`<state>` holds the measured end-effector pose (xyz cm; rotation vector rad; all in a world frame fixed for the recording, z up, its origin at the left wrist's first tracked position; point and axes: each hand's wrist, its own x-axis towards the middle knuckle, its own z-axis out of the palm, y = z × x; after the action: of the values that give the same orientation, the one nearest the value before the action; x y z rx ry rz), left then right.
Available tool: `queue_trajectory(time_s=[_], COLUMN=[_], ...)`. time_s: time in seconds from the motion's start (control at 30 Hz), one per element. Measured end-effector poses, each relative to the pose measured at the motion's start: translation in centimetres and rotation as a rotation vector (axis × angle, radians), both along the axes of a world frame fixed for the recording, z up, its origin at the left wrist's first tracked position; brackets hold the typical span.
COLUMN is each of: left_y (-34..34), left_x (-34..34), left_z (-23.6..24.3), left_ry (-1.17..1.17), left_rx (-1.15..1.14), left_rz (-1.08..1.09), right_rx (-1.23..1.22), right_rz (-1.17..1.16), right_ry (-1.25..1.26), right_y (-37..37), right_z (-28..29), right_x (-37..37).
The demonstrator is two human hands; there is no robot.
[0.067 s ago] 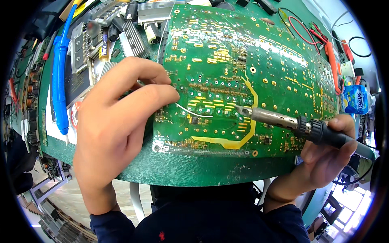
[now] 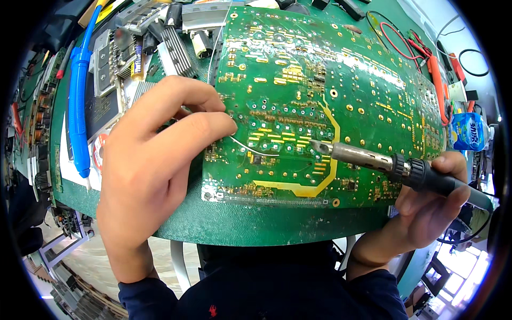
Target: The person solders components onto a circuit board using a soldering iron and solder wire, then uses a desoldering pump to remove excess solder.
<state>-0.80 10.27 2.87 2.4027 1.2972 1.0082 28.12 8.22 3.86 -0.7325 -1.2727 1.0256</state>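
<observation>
A large green circuit board (image 2: 373, 80) with gold pads and traces lies across the middle of the bench. My left hand (image 2: 154, 160) is at the board's left edge, thumb and forefinger pinched on a thin solder wire (image 2: 253, 150) that curves rightward over the pads. My right hand (image 2: 437, 202), at the lower right, grips the black handle of a soldering iron (image 2: 362, 156). The iron's metal tip points left over the board, beside a wide yellow trace and a little right of the wire's end. Whether the tip touches the board, I cannot tell.
A blue tool (image 2: 80, 112) lies at the left, with heat sinks (image 2: 173, 50) and components behind. Red test leads (image 2: 438, 85) and a blue package (image 2: 466, 130) sit at the right. The green mat's front edge (image 2: 256, 234) is just beyond my dark clothing.
</observation>
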Motion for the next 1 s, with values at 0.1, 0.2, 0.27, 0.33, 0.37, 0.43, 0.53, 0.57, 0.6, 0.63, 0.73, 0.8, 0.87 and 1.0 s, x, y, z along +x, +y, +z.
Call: queue_trajectory(time_s=[0.1, 0.2, 0.27, 0.33, 0.37, 0.43, 0.53, 0.57, 0.6, 0.63, 0.73, 0.8, 0.87, 1.0], left_y=[0.0, 0.2, 0.2, 0.1, 0.1, 0.0, -0.3, -0.2, -0.2, -0.2, -0.1, -0.1, -0.1, 0.1], left_x=[-0.2, -0.4, -0.5, -0.7, -0.9, -0.9, -0.8, -0.7, -0.6, -0.6, -0.4, -0.3, -0.1, 0.1], left_z=[-0.1, -0.1, -0.1, 0.0, 0.2, 0.5, 0.4, 0.3, 0.2, 0.3, 0.4, 0.4, 0.4, 0.4], left_ry=[0.028, 0.055, 0.069, 0.053, 0.033, -0.004, -0.058, -0.062, -0.065, -0.069, -0.049, -0.053, -0.056, -0.051], left_rx=[0.004, 0.039, 0.039, 0.054, 0.07, 0.085, 0.1, 0.092, 0.083, 0.074, 0.063, 0.061, 0.059, 0.072], left_rz=[0.043, 0.041, 0.076, 0.082, 0.068, 0.05, 0.007, -0.002, -0.01, -0.017, -0.053, -0.068, -0.07, -0.081], right_rx=[-0.017, -0.021, -0.027, -0.041, -0.058, -0.103, -0.154, -0.167, -0.181, -0.194, -0.191, -0.196, -0.219, -0.205], right_rz=[-0.073, -0.114, -0.119, -0.163, -0.195, -0.25, -0.321, -0.341, -0.339, -0.336, -0.353, -0.35, -0.329, -0.314], right_ry=[-0.001, -0.073, -0.098, -0.095, -0.1, -0.131, -0.227, -0.265, -0.278, -0.291, -0.314, -0.317, -0.312, -0.329], right_y=[-0.1, -0.1, -0.3, -0.4, -0.6, -0.8, -1.0, -1.0, -1.0, -0.9, -0.9, -0.9, -1.0, -0.6], right_z=[0.1, 0.2, 0.2, 0.2, 0.3, 0.5, 0.7, 0.8, 1.0, 1.2, 1.1, 1.1, 1.3, 1.5], right_x=[-0.5, -0.7, -0.6, -0.9, -1.1, -1.5, -1.7, -1.7, -1.7, -1.8, -1.8, -1.8, -1.8, -1.7])
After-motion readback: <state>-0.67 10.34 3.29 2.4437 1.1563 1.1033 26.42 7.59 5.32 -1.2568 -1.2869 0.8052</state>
